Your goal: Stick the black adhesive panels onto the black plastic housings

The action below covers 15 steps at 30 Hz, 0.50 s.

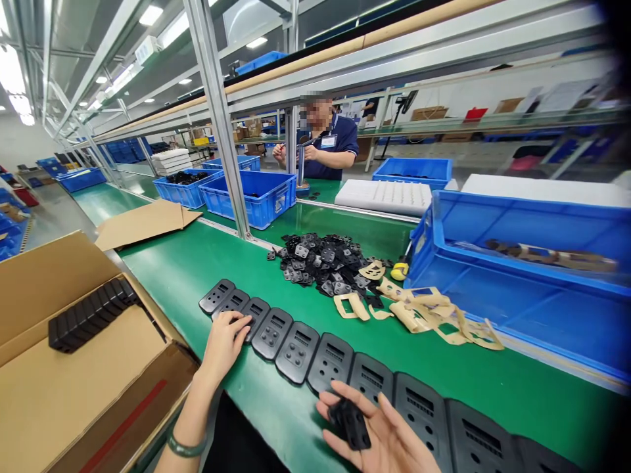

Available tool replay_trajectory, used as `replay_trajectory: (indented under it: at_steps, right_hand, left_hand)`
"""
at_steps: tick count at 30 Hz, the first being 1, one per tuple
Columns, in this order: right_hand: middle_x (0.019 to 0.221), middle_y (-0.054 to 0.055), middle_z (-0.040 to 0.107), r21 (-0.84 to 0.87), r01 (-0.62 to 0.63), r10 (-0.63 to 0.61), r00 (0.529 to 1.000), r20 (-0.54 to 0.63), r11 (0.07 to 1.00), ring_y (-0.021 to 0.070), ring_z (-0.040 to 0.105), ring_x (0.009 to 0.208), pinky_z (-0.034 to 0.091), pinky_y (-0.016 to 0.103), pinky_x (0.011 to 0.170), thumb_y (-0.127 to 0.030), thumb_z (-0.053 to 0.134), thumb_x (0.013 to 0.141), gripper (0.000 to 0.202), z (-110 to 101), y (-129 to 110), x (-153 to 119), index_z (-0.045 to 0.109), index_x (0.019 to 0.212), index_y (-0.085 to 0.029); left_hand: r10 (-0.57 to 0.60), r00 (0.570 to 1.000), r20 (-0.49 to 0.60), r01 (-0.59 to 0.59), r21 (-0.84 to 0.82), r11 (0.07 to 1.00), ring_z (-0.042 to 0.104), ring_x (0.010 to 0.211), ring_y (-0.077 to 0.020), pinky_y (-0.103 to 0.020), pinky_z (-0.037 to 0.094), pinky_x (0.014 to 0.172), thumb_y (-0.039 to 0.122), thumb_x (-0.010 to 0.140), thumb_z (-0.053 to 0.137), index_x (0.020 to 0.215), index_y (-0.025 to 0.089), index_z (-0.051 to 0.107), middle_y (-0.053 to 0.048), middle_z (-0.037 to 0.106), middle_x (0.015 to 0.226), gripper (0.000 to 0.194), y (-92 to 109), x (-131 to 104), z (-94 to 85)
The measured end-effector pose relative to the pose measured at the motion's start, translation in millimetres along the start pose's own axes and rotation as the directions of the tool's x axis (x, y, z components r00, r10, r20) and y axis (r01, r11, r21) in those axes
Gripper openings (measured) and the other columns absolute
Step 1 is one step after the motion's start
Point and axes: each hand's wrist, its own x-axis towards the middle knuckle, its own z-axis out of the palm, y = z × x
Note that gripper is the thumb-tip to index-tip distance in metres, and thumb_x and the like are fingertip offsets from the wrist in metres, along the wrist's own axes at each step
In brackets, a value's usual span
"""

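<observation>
A slanting row of black plastic panels [335, 361] lies along the green bench, each with a slotted window. Two panels near the middle show raised round buttons [296, 355]; panels to the right show open round holes. My left hand [227, 345] rests over the second and third panels from the far end, fingers bent and close together; whatever is beneath the fingertips is hidden. Palm up above the nearer panels, my right hand [379, 430] cradles several small black button pads [352, 424] in its curled fingers. More such pads lie in a heap [320, 259] behind the row.
At left stands an open cardboard box [123, 387] with stacked black panels [93, 315]. Tan cut-out sheets [424, 309] and a yellow tape measure [399, 270] lie near a large blue bin [522, 282]. A metal post [217, 118] rises mid-bench. Across it, a person [330, 141] works.
</observation>
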Motion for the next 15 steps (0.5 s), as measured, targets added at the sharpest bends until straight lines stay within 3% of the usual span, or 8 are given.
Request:
replay_trajectory:
  at_steps: [4, 8, 10, 13, 15]
  right_hand:
    - [0.117, 0.019, 0.065, 0.043, 0.015, -0.018, 0.998, 0.065, 0.999, 0.0347, 0.055, 0.116, 0.041, 0.053, 0.098, -0.053, 0.066, 0.079, 0.054, 3, 1, 1, 0.066, 0.114, -0.012]
    - [0.118, 0.019, 0.064, 0.036, 0.048, -0.051, 0.995, 0.082, 0.998, 0.0315, 0.058, 0.111, 0.042, 0.050, 0.097, -0.052, 0.065, 0.080, 0.054, 5, 3, 1, 0.064, 0.117, -0.013]
    - [0.119, 0.017, 0.063, 0.027, 0.064, -0.067, 0.994, 0.088, 0.998, 0.0287, 0.058, 0.110, 0.042, 0.046, 0.097, -0.052, 0.064, 0.081, 0.053, 7, 4, -1, 0.064, 0.118, -0.014]
    - [0.122, 0.014, 0.062, 0.026, 0.081, -0.083, 0.991, 0.103, 0.996, 0.0263, 0.056, 0.113, 0.042, 0.040, 0.097, -0.052, 0.065, 0.080, 0.053, 8, 5, -2, 0.063, 0.120, -0.017]
    - [0.122, 0.013, 0.062, 0.031, 0.083, -0.086, 0.990, 0.113, 0.996, 0.0252, 0.055, 0.113, 0.042, 0.038, 0.097, -0.052, 0.065, 0.080, 0.053, 7, 6, -2, 0.063, 0.120, -0.017]
  left_hand:
    - [0.053, 0.998, 0.034, -0.048, -0.118, 0.992, 0.056, 0.105, -0.0224, -0.040, 0.046, 0.093, 0.028, 0.093, 0.046, 0.118, 0.023, 0.062, -0.009, 0.061, 0.111, 0.030, 42, -9, 1.5]
    - [0.203, 0.945, 0.255, -0.087, -0.403, 0.911, 0.058, 0.094, -0.0193, -0.032, 0.050, 0.083, 0.026, 0.086, 0.059, 0.111, 0.025, 0.065, -0.007, 0.061, 0.101, 0.026, 103, -27, 6.3]
    - [0.254, 0.916, 0.311, -0.093, -0.450, 0.888, 0.057, 0.089, -0.0192, -0.032, 0.050, 0.079, 0.022, 0.080, 0.067, 0.111, 0.025, 0.064, -0.006, 0.059, 0.096, 0.031, 126, -34, 10.5]
    - [0.301, 0.903, 0.306, -0.149, -0.436, 0.888, 0.055, 0.088, -0.0212, -0.034, 0.050, 0.076, 0.015, 0.071, 0.074, 0.109, 0.023, 0.065, -0.007, 0.057, 0.094, 0.040, 143, -39, 18.4]
    - [0.316, 0.908, 0.276, -0.170, -0.446, 0.879, 0.055, 0.087, -0.0210, -0.032, 0.049, 0.073, 0.009, 0.070, 0.072, 0.101, 0.022, 0.067, -0.007, 0.058, 0.091, 0.033, 145, -40, 22.6]
